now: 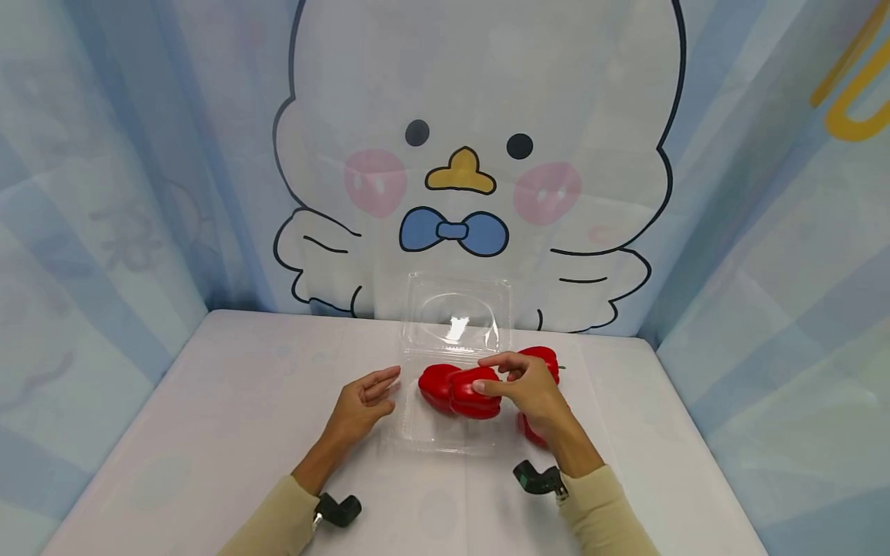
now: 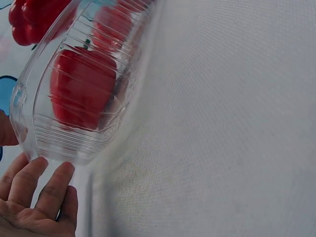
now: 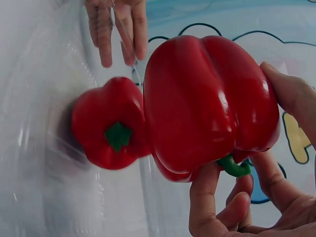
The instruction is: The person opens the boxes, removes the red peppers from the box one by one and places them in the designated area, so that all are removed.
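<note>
My right hand [image 1: 531, 390] pinches a red bell pepper [image 1: 476, 392] between thumb and fingers, over the right part of a clear plastic clamshell box [image 1: 438, 443]. In the right wrist view its green stem [image 3: 236, 166] points down between the fingers. Another red bell pepper [image 1: 434, 386] lies inside the box, left of the held one and partly hidden by it. At the box's left side is my left hand [image 1: 358, 405], fingers extended; in the left wrist view its fingertips [image 2: 63, 170] are right at the box's ribbed end wall.
The box's lid [image 1: 480, 297] stands raised at the back. Right of the box, partly hidden by my right hand and arm, lie two more red bell peppers, one farther back [image 1: 544, 357] and one nearer [image 1: 531, 432]. A printed curtain [image 1: 591, 77] surrounds the white table [image 1: 243, 386].
</note>
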Tool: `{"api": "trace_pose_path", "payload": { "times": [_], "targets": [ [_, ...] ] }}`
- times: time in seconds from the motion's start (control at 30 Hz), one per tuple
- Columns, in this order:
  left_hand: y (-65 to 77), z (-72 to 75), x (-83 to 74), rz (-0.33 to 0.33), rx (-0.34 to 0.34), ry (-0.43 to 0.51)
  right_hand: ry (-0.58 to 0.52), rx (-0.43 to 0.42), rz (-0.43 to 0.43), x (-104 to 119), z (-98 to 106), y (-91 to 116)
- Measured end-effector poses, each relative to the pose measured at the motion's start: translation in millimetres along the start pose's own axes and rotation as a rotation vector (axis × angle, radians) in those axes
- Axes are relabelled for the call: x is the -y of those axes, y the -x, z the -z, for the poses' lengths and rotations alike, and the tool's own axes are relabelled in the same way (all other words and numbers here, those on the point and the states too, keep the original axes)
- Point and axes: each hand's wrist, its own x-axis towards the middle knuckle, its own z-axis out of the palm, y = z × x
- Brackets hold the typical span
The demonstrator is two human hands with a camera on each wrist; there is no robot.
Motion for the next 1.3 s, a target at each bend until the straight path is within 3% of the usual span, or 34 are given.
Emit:
{"api": "trace_pose_path", "payload": {
  "times": [0.5, 0.97, 1.3],
  "targets": [
    [1.5, 0.2, -0.7, 0.008, -0.006, 0.0, -0.023, -0.002, -0.024, -4.1, 52.6, -9.5],
    [3.7, -1.7, -2.5, 0.026, -0.03, -0.03, 0.054, -0.07, -0.004, -23.6, 123.0, -28.4],
    [1.5, -0.1, 0.9, 0.031, -0.028, -0.031, 0.102, -0.125, -0.094, -49.0, 175.6, -41.4]
  ]
}}
